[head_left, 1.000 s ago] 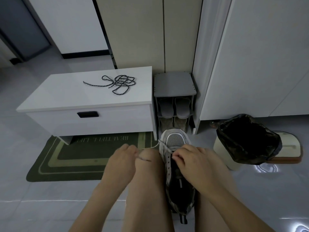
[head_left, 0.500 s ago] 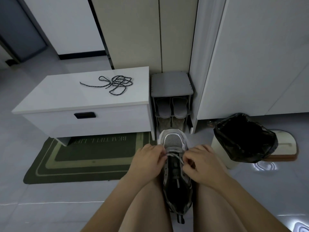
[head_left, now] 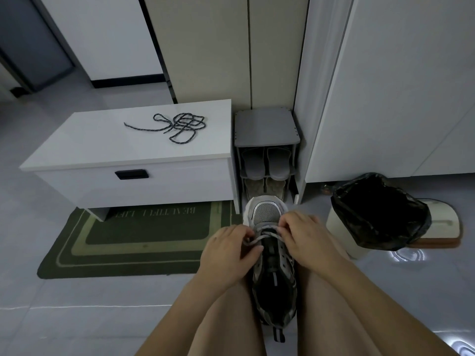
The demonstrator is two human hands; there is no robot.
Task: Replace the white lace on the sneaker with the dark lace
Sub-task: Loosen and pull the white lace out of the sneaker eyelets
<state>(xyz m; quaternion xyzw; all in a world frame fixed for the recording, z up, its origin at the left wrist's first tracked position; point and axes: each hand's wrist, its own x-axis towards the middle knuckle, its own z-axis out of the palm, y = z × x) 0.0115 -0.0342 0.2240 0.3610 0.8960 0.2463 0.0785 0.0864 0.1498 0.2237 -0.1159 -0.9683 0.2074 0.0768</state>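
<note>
Between left hand [head_left: 226, 250] and right hand [head_left: 305, 237], white lace [head_left: 259, 238] pinched

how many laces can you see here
2: the white lace runs across the sneaker near its toe, pinched by both hands; the dark lace lies loose on the white bench.

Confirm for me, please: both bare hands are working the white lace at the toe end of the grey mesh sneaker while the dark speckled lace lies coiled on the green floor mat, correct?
Not quite. In the head view the dark speckled lace lies coiled on top of the white drawer cabinet, not on the green floor mat. The rest holds: left hand and right hand work the white lace on the grey mesh sneaker.
</note>
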